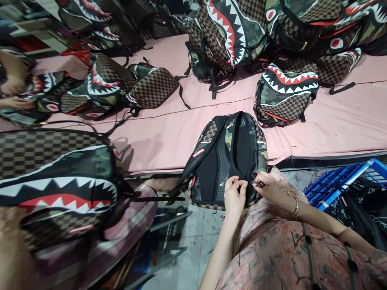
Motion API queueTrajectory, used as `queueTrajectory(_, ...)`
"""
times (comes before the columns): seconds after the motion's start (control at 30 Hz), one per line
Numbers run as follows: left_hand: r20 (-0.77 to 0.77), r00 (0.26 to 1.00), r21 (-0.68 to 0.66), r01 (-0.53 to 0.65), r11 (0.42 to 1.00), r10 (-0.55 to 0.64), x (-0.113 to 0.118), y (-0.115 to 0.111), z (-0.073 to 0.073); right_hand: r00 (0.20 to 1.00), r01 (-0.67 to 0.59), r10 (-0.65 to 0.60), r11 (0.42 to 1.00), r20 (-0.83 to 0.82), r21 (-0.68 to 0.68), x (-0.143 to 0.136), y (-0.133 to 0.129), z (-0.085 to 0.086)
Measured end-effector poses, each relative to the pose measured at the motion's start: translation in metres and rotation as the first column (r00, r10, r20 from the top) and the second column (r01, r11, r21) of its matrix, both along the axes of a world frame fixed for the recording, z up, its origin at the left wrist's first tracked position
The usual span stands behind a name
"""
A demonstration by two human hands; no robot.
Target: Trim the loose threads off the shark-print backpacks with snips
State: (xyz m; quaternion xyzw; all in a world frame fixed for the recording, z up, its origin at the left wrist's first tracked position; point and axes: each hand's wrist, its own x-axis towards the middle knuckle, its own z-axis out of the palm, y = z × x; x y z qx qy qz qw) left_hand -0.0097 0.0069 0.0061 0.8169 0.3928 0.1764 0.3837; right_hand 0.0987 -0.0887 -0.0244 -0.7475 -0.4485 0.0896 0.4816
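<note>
A black backpack (223, 161) with checkered and camouflage edges lies back side up, over the front edge of the pink table and my lap. My left hand (236, 193) pinches a black strap near the pack's lower right part. Just right of it, my right hand (267, 187) has its fingers closed round a small dark tool, whose tip points at the strap. The tool's exact kind is too small to tell. Both hands are close together, not touching each other.
The pink table (157, 137) bears several shark-mouth backpacks, one (286, 94) just beyond mine. At the left, a co-worker's hand holds a large checkered backpack (57, 181). Another person's hands (15, 88) show at the far left. A blue crate (341, 181) stands at the right.
</note>
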Motion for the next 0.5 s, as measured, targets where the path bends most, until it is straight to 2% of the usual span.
queueTrajectory(0.1,-0.217,0.975,0.0,0.048,0.999,-0.047,0.004,0.004,0.012,1.0,-0.017,0.017,1.0,-0.009,-0.016,0.0,-0.003,-0.001)
queueTrajectory(0.17,-0.299,0.951,-0.027,0.076,0.997,-0.08,0.008,0.007,0.017,0.999,-0.039,0.039,0.998,-0.012,-0.04,0.001,-0.006,-0.001)
queueTrajectory(0.33,-0.332,0.928,-0.104,0.143,0.984,-0.169,0.014,0.015,0.018,0.987,-0.139,0.145,0.986,0.071,-0.089,0.006,-0.011,-0.006)
queueTrajectory(0.5,-0.382,0.909,-0.03,0.166,0.986,-0.165,0.016,0.01,0.02,0.955,-0.178,0.206,0.974,0.215,-0.143,0.008,-0.011,-0.014)
